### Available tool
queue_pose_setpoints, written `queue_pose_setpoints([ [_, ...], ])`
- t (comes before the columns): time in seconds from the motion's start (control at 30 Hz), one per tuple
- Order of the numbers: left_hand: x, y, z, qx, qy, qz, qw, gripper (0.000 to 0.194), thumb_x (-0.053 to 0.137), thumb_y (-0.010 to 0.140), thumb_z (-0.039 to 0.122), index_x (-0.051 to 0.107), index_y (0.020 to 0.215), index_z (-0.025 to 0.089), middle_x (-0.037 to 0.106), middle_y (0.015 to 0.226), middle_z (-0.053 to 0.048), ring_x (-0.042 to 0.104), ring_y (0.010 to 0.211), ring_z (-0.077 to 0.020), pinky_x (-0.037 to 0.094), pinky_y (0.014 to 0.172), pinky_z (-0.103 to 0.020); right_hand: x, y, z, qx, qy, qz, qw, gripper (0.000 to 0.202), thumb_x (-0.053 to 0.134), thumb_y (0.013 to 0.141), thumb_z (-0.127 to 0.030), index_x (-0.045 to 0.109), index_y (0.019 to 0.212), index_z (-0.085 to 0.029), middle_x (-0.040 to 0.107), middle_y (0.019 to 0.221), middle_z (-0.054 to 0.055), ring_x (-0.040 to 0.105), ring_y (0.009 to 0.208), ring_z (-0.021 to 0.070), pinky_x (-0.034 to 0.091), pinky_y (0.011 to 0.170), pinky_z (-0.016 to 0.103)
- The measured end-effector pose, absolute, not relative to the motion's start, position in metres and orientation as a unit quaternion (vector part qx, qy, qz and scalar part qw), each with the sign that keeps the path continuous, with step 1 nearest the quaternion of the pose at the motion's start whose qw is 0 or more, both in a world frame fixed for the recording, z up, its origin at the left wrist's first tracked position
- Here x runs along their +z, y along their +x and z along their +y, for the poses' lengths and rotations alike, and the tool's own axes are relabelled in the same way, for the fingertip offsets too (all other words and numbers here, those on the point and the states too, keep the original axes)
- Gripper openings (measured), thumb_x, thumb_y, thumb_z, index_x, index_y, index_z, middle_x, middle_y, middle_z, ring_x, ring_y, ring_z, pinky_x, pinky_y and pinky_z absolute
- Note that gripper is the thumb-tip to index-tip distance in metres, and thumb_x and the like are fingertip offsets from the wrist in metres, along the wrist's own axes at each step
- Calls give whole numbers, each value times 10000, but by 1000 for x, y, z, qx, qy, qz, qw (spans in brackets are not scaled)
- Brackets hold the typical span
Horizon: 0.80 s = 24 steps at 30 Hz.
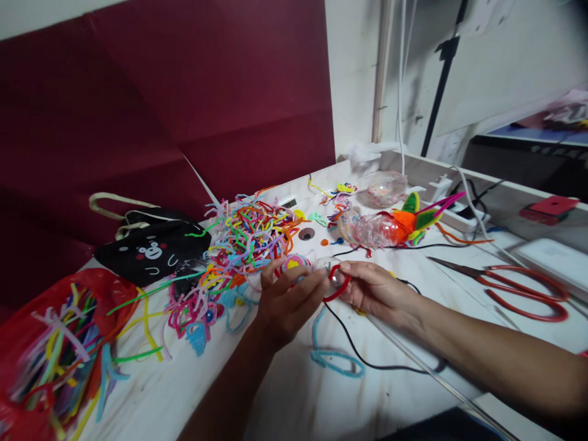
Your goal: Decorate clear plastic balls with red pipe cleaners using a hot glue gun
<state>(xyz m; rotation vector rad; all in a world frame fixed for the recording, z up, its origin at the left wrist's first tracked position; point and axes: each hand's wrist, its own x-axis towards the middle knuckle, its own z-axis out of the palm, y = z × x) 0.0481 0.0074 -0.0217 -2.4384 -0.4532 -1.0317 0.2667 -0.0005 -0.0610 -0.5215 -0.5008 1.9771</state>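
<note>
Bare forearms (496, 361) reach in over the white table (285, 404), and both hands meet roughly in the middle of the view. Left hand (285, 301) has its fingers curled around a clear plastic piece (324, 264), right by a round pink-and-yellow piece (293, 263); can't tell if those two are joined. Right hand (379, 294) is pinching a red pipe-cleaner loop (345, 290) between thumb and fingers, so the loop sits between the two hands, up against the clear plastic.

Just below the hands there's a light-blue pipe-cleaner loop (340, 353) lying on the table, with a black cord (351, 344) running by it. Red-handled scissors (483, 274) are off to the right, blades pointing back to the left. Past the hands you've got a googly eye (306, 233) and an orange-and-clear plastic craft piece (399, 228) with green and pink bits.

Huge tangle of pipe cleaners (252, 233) beyond the left hand, a black cartoon-face bag (156, 252) beside it, and a red plastic bag (114, 291) full of more at far left, kinda blurry.
</note>
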Motion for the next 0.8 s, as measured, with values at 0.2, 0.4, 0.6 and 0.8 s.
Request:
queue_pose_setpoints([
  [0.2,-16,47,6,-318,-915,-127,211,226,499,1052,122,686,1163,182,817,1230,-83,710,1232,-200,323,1251,-483,-60,266,-2,813,-224,-202,498,293,1000,687,-256,746,758,-130,736,681,15,618,575,83,537,599,206],
  [0.4,-17,45,7,-300,-929,-119,181,252,489,1054,112,679,1193,204,797,1285,-96,690,1300,-190,327,1264,-488,-59,266,-3,811,-222,-212,498,296,1000,691,-269,735,724,-141,714,654,-6,598,557,74,524,584,201],
  [0.6,-19,45,9,-316,-928,-118,156,278,428,1083,138,687,1168,192,806,1259,-98,690,1296,-180,360,1251,-466,-59,266,-3,809,-223,-221,497,303,999,693,-271,730,712,-133,706,648,-10,592,554,68,520,588,197],
  [0.8,-22,46,10,-323,-928,-119,144,264,466,1056,118,677,1186,208,802,1271,-98,685,1306,-181,363,1252,-475,-56,266,-3,808,-219,-223,499,315,1002,686,-266,716,682,-135,697,633,-15,586,550,64,503,573,186],
])
